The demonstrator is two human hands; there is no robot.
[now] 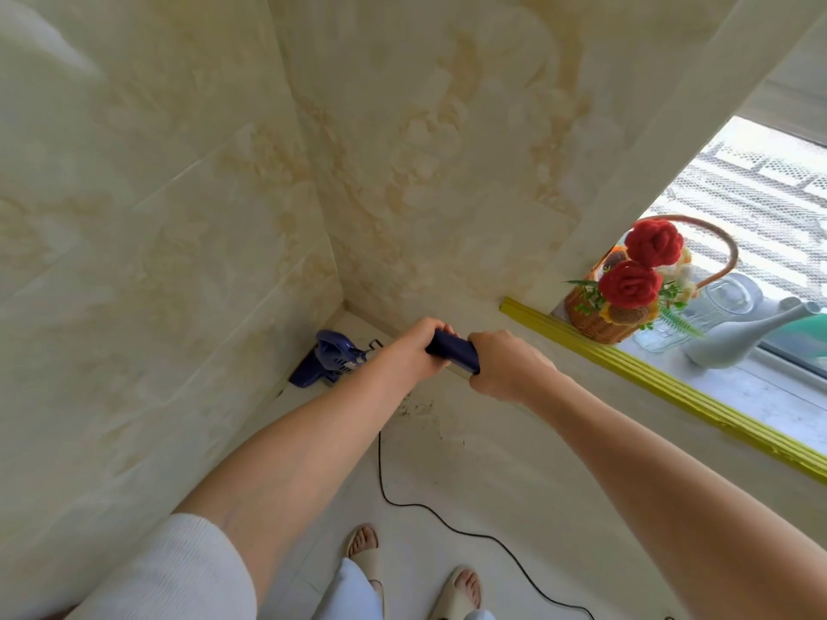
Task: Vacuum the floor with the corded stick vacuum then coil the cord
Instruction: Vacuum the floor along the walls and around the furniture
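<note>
Both hands grip the dark blue handle (452, 351) of the stick vacuum. My left hand (416, 346) wraps the far end of the handle; my right hand (505, 364) holds the near end. The vacuum's blue body and head (329, 360) sit down in the floor corner where two marbled walls meet, partly hidden behind my left forearm. A black cord (447, 525) runs from under my left arm across the pale floor toward the lower right edge.
Marbled walls (156, 261) close in on the left and ahead. On the right, a windowsill with a yellow edge strip (662, 387) holds a wicker flower basket (599, 319), a glass jar (725, 297) and a grey vase (738, 346). My sandalled feet (461, 588) stand beside the cord.
</note>
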